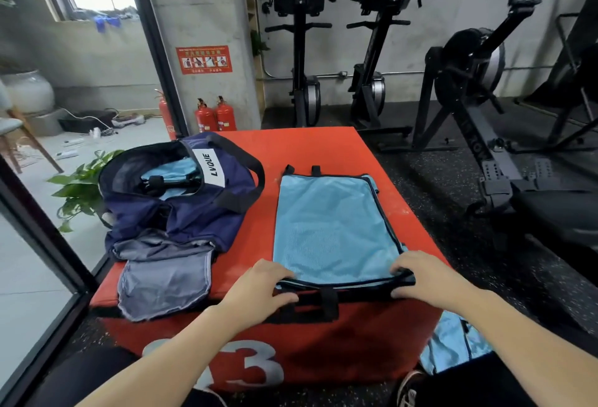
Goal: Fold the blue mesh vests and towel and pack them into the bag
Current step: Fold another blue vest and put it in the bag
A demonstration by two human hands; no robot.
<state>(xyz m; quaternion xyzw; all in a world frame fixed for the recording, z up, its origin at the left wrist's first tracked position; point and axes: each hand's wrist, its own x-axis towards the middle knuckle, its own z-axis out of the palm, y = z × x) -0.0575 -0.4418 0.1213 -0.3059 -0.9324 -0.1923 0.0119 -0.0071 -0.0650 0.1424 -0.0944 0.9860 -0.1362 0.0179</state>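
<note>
Step in hand: folding 1 blue mesh vest, laid flat on the red box and reaching away from both hands.

Left hand: fingers curled over the vest's near left corner, thumb underneath at the box edge; it pinches the hem. Right hand: same hold on the near right corner, fingers on top, thumb below. Neither hand is spread flat.

Bag: navy, mouth open, beyond and to the left of the left hand. Light blue fabric already sits inside; whether vest or towel, cannot tell. More light blue cloth hangs below the right forearm, beside the box.

Judgement: next move is likely lifting the near hem and carrying it to the far edge, both corners kept level so the halves align.
</note>
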